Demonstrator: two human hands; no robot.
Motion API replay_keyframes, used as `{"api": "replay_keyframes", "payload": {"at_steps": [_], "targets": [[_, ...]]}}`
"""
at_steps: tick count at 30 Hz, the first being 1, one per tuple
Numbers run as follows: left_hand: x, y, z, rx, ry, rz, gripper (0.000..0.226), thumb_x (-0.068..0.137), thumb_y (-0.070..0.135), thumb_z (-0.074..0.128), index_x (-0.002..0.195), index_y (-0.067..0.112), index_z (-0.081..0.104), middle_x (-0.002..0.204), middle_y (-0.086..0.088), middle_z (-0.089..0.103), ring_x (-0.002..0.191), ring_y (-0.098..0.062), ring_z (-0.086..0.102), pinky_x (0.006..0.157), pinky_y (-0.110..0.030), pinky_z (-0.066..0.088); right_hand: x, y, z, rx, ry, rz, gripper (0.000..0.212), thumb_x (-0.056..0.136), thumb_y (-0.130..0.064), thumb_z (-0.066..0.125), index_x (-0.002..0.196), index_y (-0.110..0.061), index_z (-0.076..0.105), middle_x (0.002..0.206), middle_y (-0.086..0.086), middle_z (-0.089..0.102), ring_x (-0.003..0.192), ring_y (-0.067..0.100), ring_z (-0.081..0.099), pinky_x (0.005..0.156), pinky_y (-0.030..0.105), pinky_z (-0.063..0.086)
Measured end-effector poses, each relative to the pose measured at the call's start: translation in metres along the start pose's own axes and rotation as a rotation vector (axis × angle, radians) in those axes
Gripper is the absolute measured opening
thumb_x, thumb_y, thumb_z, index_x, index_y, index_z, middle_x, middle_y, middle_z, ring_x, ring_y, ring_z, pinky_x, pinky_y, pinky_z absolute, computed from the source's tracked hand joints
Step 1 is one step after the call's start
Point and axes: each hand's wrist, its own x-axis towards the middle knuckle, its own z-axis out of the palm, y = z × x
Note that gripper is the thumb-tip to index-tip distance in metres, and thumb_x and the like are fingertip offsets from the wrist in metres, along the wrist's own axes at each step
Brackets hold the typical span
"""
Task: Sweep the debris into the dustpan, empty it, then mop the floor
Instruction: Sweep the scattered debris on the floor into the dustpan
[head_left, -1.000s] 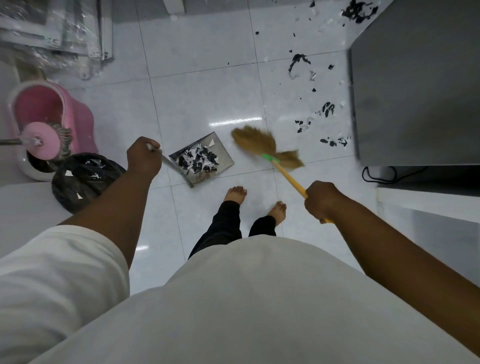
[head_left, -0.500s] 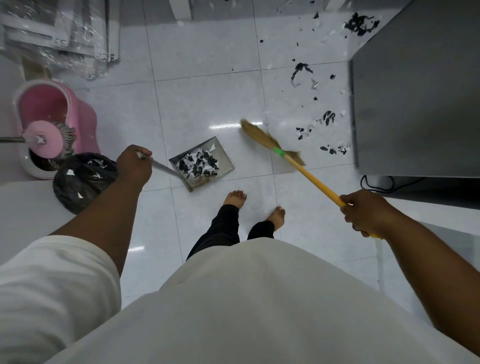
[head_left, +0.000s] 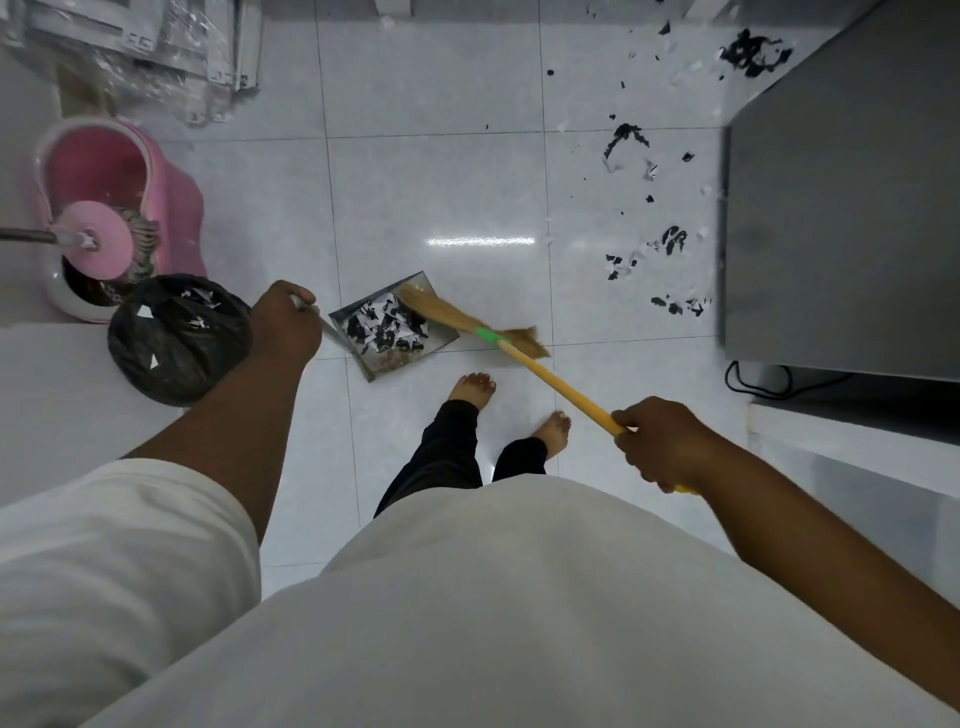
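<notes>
The dustpan (head_left: 442, 340), a flat grey metal tray, lies on the white tiled floor (head_left: 431, 182) just ahead of the person's bare feet. Its thin handle points left and its open mouth faces right. The left hand (head_left: 285, 327), immediately left of the dustpan, has its fingers curled tight round that handle. Inside the dustpan sits a heap of black and white paper scraps (head_left: 387, 327) with some brownish dust at its near edge. The broom (head_left: 550, 380) runs on a slant from lower right of the dustpan up to it. Its yellow stick carries a green band where the straw-coloured bristles begin, and the bristle tips point up-left, lying across the dustpan's mouth and over the scraps. The right hand (head_left: 660, 441), well to the right of the dustpan and nearer the person, is fisted round the stick's lower end. More loose debris (head_left: 670, 241) is scattered far right of the dustpan, beside a grey cabinet (head_left: 841, 208). Left of the dustpan, beyond the left hand, stands a black bin bag (head_left: 176, 343), and past it a pink mop bucket (head_left: 130, 192).
</notes>
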Motion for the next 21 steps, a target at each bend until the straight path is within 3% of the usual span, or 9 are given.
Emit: {"api": "replay_keyframes", "payload": {"at_steps": [4,7,11,15,18,21], "targets": [[0.004,-0.008,-0.008,0.016,-0.005,-0.012,0.029,0.089,-0.003,0.051,0.077,0.023,0.054,0.092,0.001,0.059,0.081,-0.013,0.055,0.060,-0.015,0.044,-0.017,0.021,-0.021,0.077,0.034,-0.032,0.035,0.095,-0.015,0.049,0.127,-0.022,0.059,0.077,0.008,0.065,0.046,0.017,0.050,0.039,0.022,0.041],[0.005,-0.023,-0.017,-0.029,0.006,-0.049,0.019,0.090,-0.001,0.053,0.088,0.016,0.061,0.099,-0.001,0.060,0.089,-0.017,0.057,0.064,-0.010,0.045,-0.011,0.025,-0.031,0.068,0.089,-0.029,0.025,0.096,-0.016,0.048,0.115,-0.019,0.063,0.075,0.010,0.064,0.046,0.020,0.048,0.039,0.023,0.041],[-0.001,-0.047,-0.036,-0.106,0.031,-0.126,0.032,0.087,-0.002,0.053,0.074,0.027,0.057,0.101,-0.004,0.064,0.098,-0.024,0.062,0.088,-0.034,0.053,0.008,0.011,-0.035,0.036,0.137,0.006,0.022,0.095,-0.012,0.046,0.110,-0.012,0.061,0.077,0.014,0.061,0.052,0.027,0.053,0.044,0.026,0.044],[-0.010,-0.071,-0.058,-0.161,0.045,-0.193,0.032,0.086,-0.005,0.057,0.073,0.025,0.058,0.104,-0.013,0.065,0.105,-0.034,0.063,0.091,-0.049,0.054,0.019,-0.016,-0.020,-0.067,0.158,0.034,0.018,0.091,-0.008,0.046,0.100,-0.002,0.060,0.086,0.019,0.064,0.053,0.029,0.062,0.042,0.025,0.048],[-0.020,-0.083,-0.054,-0.120,0.060,-0.180,0.027,0.087,-0.007,0.056,0.077,0.018,0.060,0.101,-0.013,0.064,0.106,-0.035,0.062,0.096,-0.040,0.051,0.020,-0.040,0.003,-0.110,0.098,0.043,0.015,0.090,-0.005,0.047,0.098,0.002,0.058,0.091,0.023,0.062,0.052,0.028,0.060,0.044,0.028,0.049],[-0.034,-0.085,-0.040,-0.013,0.107,-0.129,0.017,0.088,-0.007,0.054,0.094,0.003,0.066,0.105,-0.018,0.066,0.103,-0.031,0.062,0.086,-0.026,0.045,0.018,-0.056,0.026,-0.185,0.030,0.012,0.012,0.091,-0.004,0.047,0.094,0.000,0.057,0.087,0.021,0.062,0.053,0.029,0.062,0.046,0.029,0.053]]}}
